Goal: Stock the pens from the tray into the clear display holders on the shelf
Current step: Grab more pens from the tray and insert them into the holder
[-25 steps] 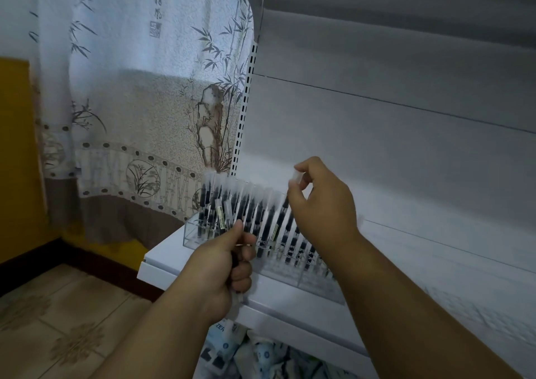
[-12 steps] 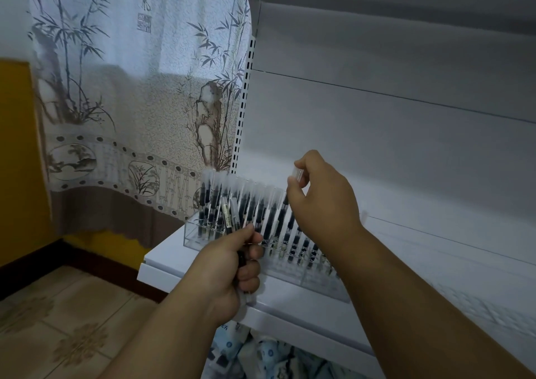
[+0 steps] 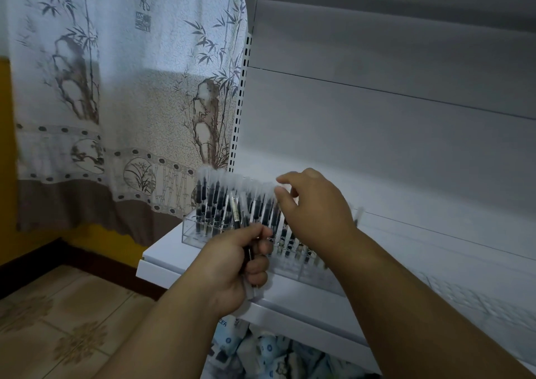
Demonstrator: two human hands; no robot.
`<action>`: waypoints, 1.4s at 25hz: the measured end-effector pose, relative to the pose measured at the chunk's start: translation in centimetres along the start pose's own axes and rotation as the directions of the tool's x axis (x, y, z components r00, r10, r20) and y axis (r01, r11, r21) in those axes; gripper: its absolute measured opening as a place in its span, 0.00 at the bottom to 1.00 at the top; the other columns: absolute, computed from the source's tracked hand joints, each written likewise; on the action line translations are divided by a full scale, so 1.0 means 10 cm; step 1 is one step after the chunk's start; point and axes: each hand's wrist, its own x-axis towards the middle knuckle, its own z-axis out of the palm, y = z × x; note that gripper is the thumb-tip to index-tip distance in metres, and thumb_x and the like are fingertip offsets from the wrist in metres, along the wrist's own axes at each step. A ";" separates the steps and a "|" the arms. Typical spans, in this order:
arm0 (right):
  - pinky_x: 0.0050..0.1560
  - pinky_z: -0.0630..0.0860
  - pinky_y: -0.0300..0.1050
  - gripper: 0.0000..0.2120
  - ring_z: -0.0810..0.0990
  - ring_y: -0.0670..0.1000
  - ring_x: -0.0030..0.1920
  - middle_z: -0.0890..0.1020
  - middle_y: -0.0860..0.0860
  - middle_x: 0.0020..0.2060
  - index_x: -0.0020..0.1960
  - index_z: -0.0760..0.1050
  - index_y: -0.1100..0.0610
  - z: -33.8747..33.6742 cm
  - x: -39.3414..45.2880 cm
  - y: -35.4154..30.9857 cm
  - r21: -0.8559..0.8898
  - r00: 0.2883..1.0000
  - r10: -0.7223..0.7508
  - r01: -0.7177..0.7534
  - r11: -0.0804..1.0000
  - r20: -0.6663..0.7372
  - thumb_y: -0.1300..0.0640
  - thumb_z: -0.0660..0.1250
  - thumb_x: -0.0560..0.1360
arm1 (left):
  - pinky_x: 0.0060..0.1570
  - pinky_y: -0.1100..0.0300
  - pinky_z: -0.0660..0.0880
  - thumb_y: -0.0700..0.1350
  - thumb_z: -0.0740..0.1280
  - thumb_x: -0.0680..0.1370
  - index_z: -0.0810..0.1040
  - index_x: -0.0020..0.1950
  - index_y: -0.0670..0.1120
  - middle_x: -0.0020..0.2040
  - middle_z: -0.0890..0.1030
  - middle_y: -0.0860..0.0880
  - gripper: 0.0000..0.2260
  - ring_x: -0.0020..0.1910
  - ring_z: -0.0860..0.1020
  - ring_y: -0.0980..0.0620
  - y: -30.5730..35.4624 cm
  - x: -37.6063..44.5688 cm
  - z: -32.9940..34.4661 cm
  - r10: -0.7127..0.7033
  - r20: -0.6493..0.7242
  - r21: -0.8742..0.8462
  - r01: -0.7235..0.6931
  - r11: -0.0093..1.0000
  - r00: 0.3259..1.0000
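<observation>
**A:** Pens [image 3: 220, 204] status? Where are they sitting?

**B:** Most stand upright in rows inside the clear display holder [image 3: 191, 235], caps up. Holder sits on the white shelf [image 3: 162, 251], at its left end, near the front edge.

**A:** Hands?

**B:** Left hand [image 3: 232, 265] is just in front of the holder, fingers curled tight round a small bundle of pens [image 3: 236, 219]. Bundle tips poke up past the thumb, overlapping the holder's front rows. Right hand [image 3: 316, 210] is above the holder's middle rows, knuckles up, thumb and forefinger close together at the cap tops. Blurred there, so I cannot tell if that grip is clamped on a pen or only touching caps.

**A:** Anything else round the holder?

**B:** Slotted upright [image 3: 239, 111] of the shelving rises just behind the holder's left end. Bamboo-print curtain [image 3: 116, 88] hangs left of it. Below the shelf holding it, blue-and-white packets [image 3: 261, 352]. Tiled floor [image 3: 58, 320] down left.
</observation>
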 end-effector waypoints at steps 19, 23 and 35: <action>0.38 0.69 0.34 0.04 0.74 0.40 0.35 0.75 0.37 0.42 0.55 0.73 0.49 -0.17 0.00 0.24 0.314 0.937 0.181 -0.083 0.946 -0.298 0.54 0.64 0.80 | 0.19 0.67 0.56 0.46 0.58 0.83 0.77 0.51 0.40 0.26 0.67 0.50 0.12 0.19 0.59 0.56 -0.04 -0.01 -0.07 -0.018 -0.098 -0.034 0.015 0.999 0.995; 0.37 0.70 0.37 0.04 0.73 0.39 0.34 0.77 0.39 0.44 0.53 0.73 0.48 -0.14 0.03 0.19 0.257 0.976 0.086 -0.032 0.966 -0.200 0.55 0.65 0.79 | 0.19 0.67 0.55 0.46 0.59 0.82 0.75 0.46 0.41 0.24 0.64 0.51 0.12 0.18 0.58 0.56 -0.06 0.01 -0.07 -0.025 -0.094 -0.085 0.017 0.996 0.995; 0.42 0.74 0.41 0.05 0.75 0.43 0.41 0.73 0.43 0.51 0.43 0.75 0.47 -0.01 -0.08 0.12 0.244 0.984 0.104 -0.067 0.968 -0.144 0.55 0.67 0.76 | 0.19 0.64 0.59 0.51 0.59 0.82 0.76 0.44 0.41 0.26 0.64 0.50 0.15 0.20 0.60 0.55 -0.02 0.07 0.01 0.065 -0.112 -0.190 -0.086 0.978 0.992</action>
